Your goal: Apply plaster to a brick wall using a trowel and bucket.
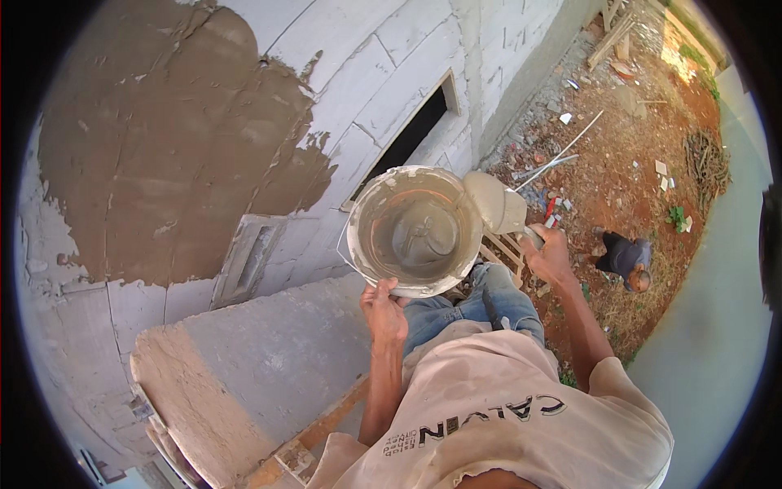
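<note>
A white bucket (pixel 423 289), its rim crusted with mortar, is in front of me at the middle. Grey wet mortar (pixel 419 236) lies in its bottom. My left hand (pixel 384 311) is closed on the near rim, thumb over the edge. My right hand (pixel 548 257) grips the handle of a trowel (pixel 495 204) just right of the bucket. Mortar coats the trowel's blade, which is at the bucket's right rim; whether the two touch I cannot tell.
Brown wet plaster (pixel 179 163) covers part of the white block wall (pixel 358 77) at left. A dark window opening (pixel 407 138) is beyond the bucket. A grey slab (pixel 285 350) juts out at lower left. Far below right, a person (pixel 626 259) is on the littered dirt ground (pixel 627 163).
</note>
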A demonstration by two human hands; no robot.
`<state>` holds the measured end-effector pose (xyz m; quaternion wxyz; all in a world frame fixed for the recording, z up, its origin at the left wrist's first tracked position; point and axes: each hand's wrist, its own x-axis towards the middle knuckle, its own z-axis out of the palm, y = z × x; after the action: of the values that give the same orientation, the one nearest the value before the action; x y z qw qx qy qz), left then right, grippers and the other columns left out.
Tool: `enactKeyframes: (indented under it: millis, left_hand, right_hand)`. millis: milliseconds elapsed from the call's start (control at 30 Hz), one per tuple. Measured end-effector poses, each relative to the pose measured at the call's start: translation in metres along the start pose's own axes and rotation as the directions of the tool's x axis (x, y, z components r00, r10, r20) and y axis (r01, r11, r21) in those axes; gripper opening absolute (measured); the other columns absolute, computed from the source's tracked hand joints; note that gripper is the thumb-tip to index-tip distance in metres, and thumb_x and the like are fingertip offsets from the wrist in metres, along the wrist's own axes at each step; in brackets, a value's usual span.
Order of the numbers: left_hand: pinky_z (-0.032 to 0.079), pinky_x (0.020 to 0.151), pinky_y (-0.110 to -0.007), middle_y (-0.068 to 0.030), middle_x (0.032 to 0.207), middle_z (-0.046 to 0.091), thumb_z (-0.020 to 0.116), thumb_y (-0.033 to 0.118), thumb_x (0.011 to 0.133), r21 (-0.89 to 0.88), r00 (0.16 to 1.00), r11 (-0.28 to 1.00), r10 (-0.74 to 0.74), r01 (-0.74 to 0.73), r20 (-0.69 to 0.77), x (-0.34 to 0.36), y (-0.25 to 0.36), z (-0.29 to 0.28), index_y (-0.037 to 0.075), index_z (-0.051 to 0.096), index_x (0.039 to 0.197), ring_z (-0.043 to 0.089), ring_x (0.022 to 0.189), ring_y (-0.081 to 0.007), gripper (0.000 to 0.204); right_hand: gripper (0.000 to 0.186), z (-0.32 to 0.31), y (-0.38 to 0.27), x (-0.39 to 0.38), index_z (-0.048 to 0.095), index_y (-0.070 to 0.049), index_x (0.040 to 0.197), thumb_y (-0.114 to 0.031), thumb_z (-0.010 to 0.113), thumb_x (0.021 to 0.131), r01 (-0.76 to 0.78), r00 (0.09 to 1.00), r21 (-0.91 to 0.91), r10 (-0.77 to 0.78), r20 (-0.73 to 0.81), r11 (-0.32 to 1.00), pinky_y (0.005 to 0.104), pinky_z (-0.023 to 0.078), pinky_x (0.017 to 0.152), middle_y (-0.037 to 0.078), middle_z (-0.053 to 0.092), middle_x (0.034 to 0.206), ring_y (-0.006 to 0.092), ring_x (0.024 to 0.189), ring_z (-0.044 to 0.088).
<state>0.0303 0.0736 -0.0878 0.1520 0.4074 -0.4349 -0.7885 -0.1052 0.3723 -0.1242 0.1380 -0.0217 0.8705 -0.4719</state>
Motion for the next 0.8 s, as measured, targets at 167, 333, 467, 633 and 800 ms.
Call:
enactKeyframes:
  millis: [167, 333, 467, 633, 800]
  left_hand:
    - [0.069, 0.069, -0.038, -0.0090, 0.098, 0.073, 0.060, 0.002, 0.096, -0.068, 0.997, 0.995, 0.070, -0.072, -0.037, -0.013, 0.009, -0.026, 0.004, 0.067, 0.097, 0.075, 0.080, -0.0204, 0.007]
    - [0.067, 0.063, -0.033, -0.0096, 0.099, 0.072, 0.058, 0.005, 0.099, -0.052, 0.967, 0.981, 0.177, -0.189, -0.184, -0.032, 0.024, -0.044, 0.005, 0.065, 0.095, 0.074, 0.079, -0.0184, 0.008]
    - [0.064, 0.058, -0.030, -0.0086, 0.097, 0.071, 0.056, 0.009, 0.104, -0.065, 0.915, 0.953, 0.265, -0.297, -0.303, -0.044, 0.027, -0.065, 0.006, 0.064, 0.096, 0.072, 0.076, -0.0162, 0.013]
    - [0.063, 0.056, -0.029, -0.0077, 0.096, 0.070, 0.053, 0.012, 0.107, -0.037, 0.845, 0.926, 0.325, -0.374, -0.425, -0.062, 0.043, -0.080, 0.005, 0.063, 0.096, 0.071, 0.073, -0.0150, 0.016]
    - [0.064, 0.056, -0.030, -0.0083, 0.095, 0.069, 0.050, 0.013, 0.108, -0.014, 0.783, 0.906, 0.358, -0.424, -0.509, -0.082, 0.044, -0.099, 0.004, 0.062, 0.099, 0.072, 0.074, -0.0169, 0.018]
  right_hand:
    - [0.028, 0.026, -0.055, 0.042, 0.075, 0.002, 0.109, -0.014, 0.071, 0.087, 0.169, 0.985, 0.179, -0.171, -0.005, 0.969, 0.0385, 0.055, 0.072, 0.018, 0.075, 0.084, 0.0220, 0.073, 0.070]
    - [0.020, 0.036, -0.148, 0.089, 0.068, 0.005, 0.099, -0.013, 0.068, 0.090, 0.296, 0.944, 0.243, -0.323, 0.075, 0.924, 0.0398, 0.052, 0.069, 0.014, 0.067, 0.077, 0.0206, 0.069, 0.062]
    - [0.023, 0.073, -0.208, 0.135, 0.064, 0.005, 0.104, -0.014, 0.067, 0.092, 0.304, 0.890, 0.479, -0.425, 0.167, 0.824, 0.0379, 0.051, 0.064, 0.012, 0.065, 0.077, 0.0193, 0.065, 0.060]
    - [0.035, 0.098, -0.338, 0.155, 0.057, 0.007, 0.116, -0.018, 0.069, 0.095, 0.152, 0.869, 0.776, -0.457, 0.190, 0.612, 0.0369, 0.054, 0.062, 0.010, 0.066, 0.084, 0.0173, 0.063, 0.064]
    - [0.038, 0.088, -0.476, 0.189, 0.056, 0.012, 0.118, -0.016, 0.064, 0.094, 0.606, 0.791, 0.511, -0.531, -0.304, 0.610, 0.0499, 0.054, 0.087, 0.029, 0.068, 0.104, 0.0424, 0.092, 0.070]
